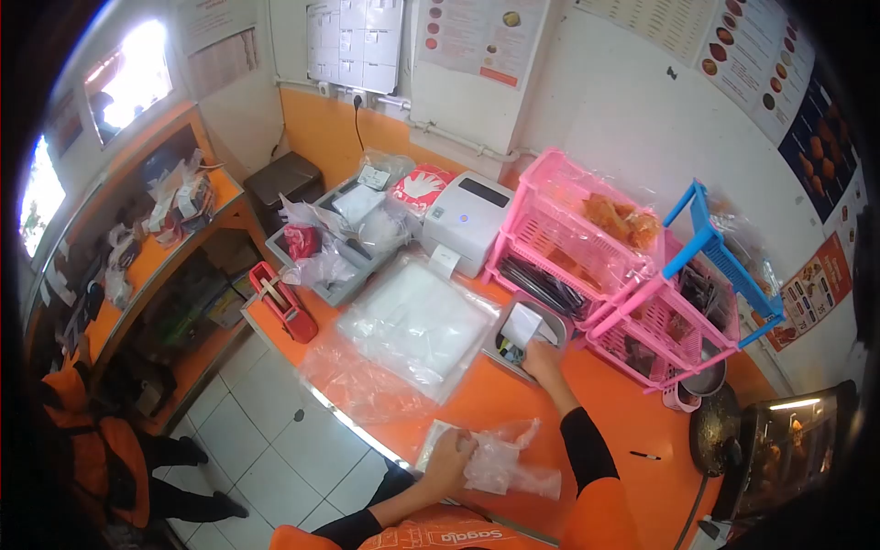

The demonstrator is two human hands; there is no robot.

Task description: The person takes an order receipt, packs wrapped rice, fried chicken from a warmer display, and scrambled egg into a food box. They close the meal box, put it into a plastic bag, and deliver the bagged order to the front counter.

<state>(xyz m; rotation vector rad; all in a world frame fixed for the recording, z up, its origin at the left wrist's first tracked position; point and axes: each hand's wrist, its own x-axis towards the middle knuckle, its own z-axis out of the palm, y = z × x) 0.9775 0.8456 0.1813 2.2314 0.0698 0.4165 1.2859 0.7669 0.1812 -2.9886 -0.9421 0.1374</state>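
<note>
On the orange table (632, 495), near its front edge, my left hand (448, 466) is closed on a clear plastic bag (513, 463) with something pale under the fingers. Farther right, my right hand (542, 361) reaches into a grey tray (502, 356) of small items, beside a white paper slip (522, 324). Its fingertips are too small and hidden to read. A stack of clear plastic bags (417, 321) lies between the tray and a red tape dispenser (284, 307).
A white label printer (466, 220) stands behind the bags, beside a grey bin (316, 280) of packets. Pink baskets (587, 247) and a blue rack (724, 252) stand right. A pen (645, 456) lies near a dark pan (713, 431). Another person (119, 458) stands at left.
</note>
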